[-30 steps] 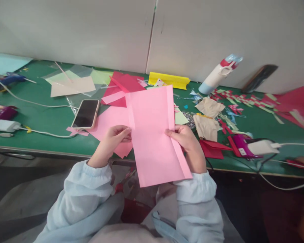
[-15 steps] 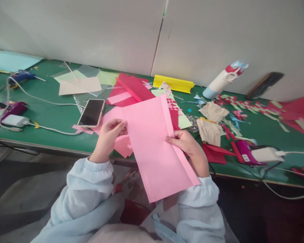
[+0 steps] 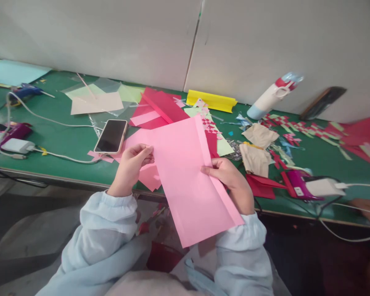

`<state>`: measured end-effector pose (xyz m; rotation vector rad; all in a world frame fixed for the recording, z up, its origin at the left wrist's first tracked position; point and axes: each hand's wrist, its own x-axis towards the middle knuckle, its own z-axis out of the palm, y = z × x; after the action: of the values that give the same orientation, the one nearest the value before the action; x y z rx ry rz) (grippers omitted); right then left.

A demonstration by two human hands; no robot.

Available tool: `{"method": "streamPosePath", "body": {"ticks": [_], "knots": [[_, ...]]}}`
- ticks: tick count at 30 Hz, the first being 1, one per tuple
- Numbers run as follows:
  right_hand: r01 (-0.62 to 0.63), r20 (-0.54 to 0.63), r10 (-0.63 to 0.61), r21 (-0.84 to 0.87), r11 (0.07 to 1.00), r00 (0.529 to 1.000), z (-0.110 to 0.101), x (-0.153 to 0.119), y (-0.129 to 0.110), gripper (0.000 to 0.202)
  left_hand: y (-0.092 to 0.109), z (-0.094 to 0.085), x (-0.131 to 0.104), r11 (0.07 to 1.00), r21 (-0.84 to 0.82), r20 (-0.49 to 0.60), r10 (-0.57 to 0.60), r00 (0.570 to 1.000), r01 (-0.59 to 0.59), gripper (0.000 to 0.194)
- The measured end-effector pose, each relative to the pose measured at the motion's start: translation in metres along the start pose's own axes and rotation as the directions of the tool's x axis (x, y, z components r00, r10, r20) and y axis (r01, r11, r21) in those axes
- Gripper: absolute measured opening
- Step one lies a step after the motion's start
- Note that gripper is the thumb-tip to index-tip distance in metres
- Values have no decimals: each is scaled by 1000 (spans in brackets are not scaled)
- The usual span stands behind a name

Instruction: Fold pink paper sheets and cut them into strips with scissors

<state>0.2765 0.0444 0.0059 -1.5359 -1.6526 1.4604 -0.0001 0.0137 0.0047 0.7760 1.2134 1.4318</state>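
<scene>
A sheet of pink paper (image 3: 185, 181) is held tilted in front of me, over the table's front edge, with a narrow folded strip along its right side. My left hand (image 3: 134, 164) pinches its left edge between thumb and fingers. My right hand (image 3: 231, 176) grips the folded right edge, thumb on top and the other fingers hidden behind the sheet. Behind my left hand lie more pink paper pieces (image 3: 149, 177) and a phone (image 3: 111, 137). Red folded paper (image 3: 160, 105) lies beyond the sheet.
On the green table (image 3: 64, 158) are a blue glue gun (image 3: 26, 92), purple power strips (image 3: 297, 183) with white cables, a yellow folded piece (image 3: 211, 101), a white bottle (image 3: 267, 100), beige cloth pieces (image 3: 254, 160) and woven paper strips (image 3: 305, 128). Another person's hand (image 3: 368, 209) shows at the right edge.
My hands and the pink sheet stay almost in place. The other person's hand at the right edge has come further into view; the red piece near it no longer shows.
</scene>
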Motion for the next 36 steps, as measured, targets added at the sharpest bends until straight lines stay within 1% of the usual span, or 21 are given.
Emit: {"method": "streamPosePath", "body": {"ticks": [2, 4, 6, 8, 12, 15, 18, 20, 22, 24, 27, 29, 32, 36], "knots": [[1, -9, -1, -13, 1000, 1000, -1, 0, 0, 41, 0, 1, -1, 1000, -7, -4, -6, 1000, 6, 24], [10, -32, -10, -8, 1000, 999, -1, 1, 0, 39, 1, 2, -1, 999, 5, 9, -39, 999, 39, 26], [22, -82, -19, 37, 999, 996, -1, 2, 0, 37, 1, 3, -2, 994, 56, 65, -101, 993, 97, 29], [39, -150, -21, 119, 992, 989, -1, 4, 2, 37, 0, 3, -3, 978, 138, 151, -175, 973, 155, 32], [88, -297, -9, 252, 964, 955, 0, 11, 8, 39, -4, 2, -5, 932, 282, 285, -308, 908, 228, 31], [151, -363, -27, 318, 936, 932, -1, 15, 13, 40, -6, 1, -6, 891, 385, 347, -381, 857, 241, 29], [201, -405, -42, 360, 911, 913, -2, 17, 17, 38, -5, 0, -8, 813, 538, 370, -464, 805, 222, 33], [221, -431, -45, 368, 903, 901, -3, 17, 20, 36, -2, 1, -10, 762, 608, 377, -526, 762, 224, 37], [240, -449, -51, 376, 895, 892, -4, 18, 21, 34, 0, 1, -12, 755, 611, 416, -562, 715, 238, 37], [255, -461, -55, 385, 887, 886, -5, 18, 22, 33, 2, 2, -14, 774, 582, 474, -573, 669, 251, 35], [262, -475, -54, 384, 885, 878, -6, 19, 21, 34, 2, 1, -14, 775, 578, 517, -589, 621, 254, 28], [267, -491, -52, 380, 886, 870, -5, 19, 19, 35, 3, 1, -14, 771, 589, 529, -594, 606, 241, 24], [279, -514, -48, 383, 881, 856, -5, 18, 16, 36, 4, 1, -13, 767, 604, 540, -592, 598, 215, 22], [298, -520, -53, 400, 866, 852, -4, 20, 16, 34, 5, 2, -14, 764, 611, 526, -588, 615, 207, 22]]}}
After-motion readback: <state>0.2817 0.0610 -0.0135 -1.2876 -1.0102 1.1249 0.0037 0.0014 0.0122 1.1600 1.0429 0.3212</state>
